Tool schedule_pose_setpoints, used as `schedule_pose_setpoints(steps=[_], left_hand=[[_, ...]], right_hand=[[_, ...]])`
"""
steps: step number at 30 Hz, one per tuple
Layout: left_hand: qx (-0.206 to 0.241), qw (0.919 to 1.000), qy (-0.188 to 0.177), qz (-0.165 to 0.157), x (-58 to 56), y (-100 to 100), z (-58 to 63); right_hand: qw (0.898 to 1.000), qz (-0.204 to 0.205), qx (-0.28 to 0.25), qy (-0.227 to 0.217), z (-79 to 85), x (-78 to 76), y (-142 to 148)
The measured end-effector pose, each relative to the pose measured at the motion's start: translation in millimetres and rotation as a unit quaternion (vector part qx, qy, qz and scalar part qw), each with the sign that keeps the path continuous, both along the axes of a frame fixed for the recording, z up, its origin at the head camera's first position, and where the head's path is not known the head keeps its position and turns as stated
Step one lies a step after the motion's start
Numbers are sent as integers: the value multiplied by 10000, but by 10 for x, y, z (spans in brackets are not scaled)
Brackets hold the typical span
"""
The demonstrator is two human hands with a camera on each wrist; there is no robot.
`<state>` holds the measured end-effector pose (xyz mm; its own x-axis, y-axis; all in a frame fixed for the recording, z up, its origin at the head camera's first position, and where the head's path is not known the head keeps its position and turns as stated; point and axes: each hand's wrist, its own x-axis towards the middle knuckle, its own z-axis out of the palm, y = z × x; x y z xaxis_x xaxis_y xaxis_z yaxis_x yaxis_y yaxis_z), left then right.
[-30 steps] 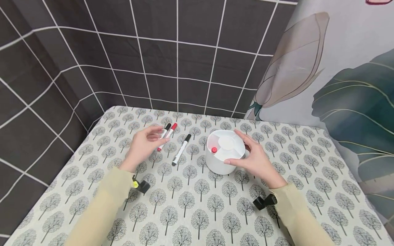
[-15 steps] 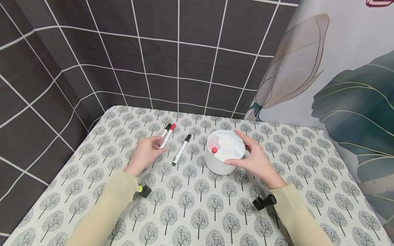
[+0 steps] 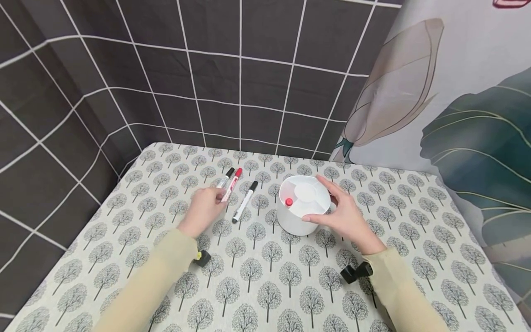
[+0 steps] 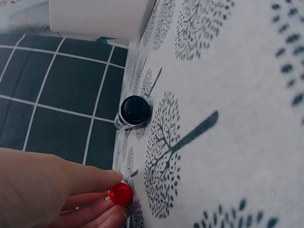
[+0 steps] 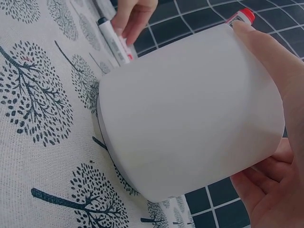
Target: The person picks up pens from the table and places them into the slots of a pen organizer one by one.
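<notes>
My left hand (image 3: pixel 202 210) pinches a white whiteboard marker with a red cap (image 3: pixel 233 183) near its lower end. The left wrist view shows its red end (image 4: pixel 120 194) between thumb and fingers. Just left of it lies a black-capped marker (image 3: pixel 226 177), partly hidden by the hand. Another black-capped marker (image 3: pixel 244 202) lies apart on the right. My right hand (image 3: pixel 346 216) grips the rim and side of a round white desk organizer (image 3: pixel 295 222), thumb in front and fingers behind. One red-ended marker (image 3: pixel 288 202) stands in its left compartment.
A tree-print cloth (image 3: pixel 249 272) covers the table. Behind it hangs a dark cloth with a white grid (image 3: pixel 207 74), and a floral curtain (image 3: pixel 469 138) at the right. Each sleeve carries a small black wrist camera (image 3: pixel 354 273).
My left hand has moved right, its fingers closing on the red marker. The red marker and the black one beside it have shifted slightly right. The right hand and organizer stay put.
</notes>
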<state>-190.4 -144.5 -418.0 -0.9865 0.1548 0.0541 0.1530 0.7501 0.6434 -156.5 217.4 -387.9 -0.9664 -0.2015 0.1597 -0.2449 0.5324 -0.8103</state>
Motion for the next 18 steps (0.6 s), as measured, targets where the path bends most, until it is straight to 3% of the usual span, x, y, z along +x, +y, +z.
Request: schedule_pose_setpoints(steps=[6, 11, 18], left_hand=[[-404, 9991, 62, 69, 20, 55, 32], [-150, 9998, -34, 112, 27, 38, 23], [0, 9971, 715, 249, -17, -50, 19]], right_hand=[[10000, 27, -57, 23, -4, -5, -2], [10000, 22, -10, 39, -12, -10, -2], [10000, 45, -11, 83, -16, -16, 5]])
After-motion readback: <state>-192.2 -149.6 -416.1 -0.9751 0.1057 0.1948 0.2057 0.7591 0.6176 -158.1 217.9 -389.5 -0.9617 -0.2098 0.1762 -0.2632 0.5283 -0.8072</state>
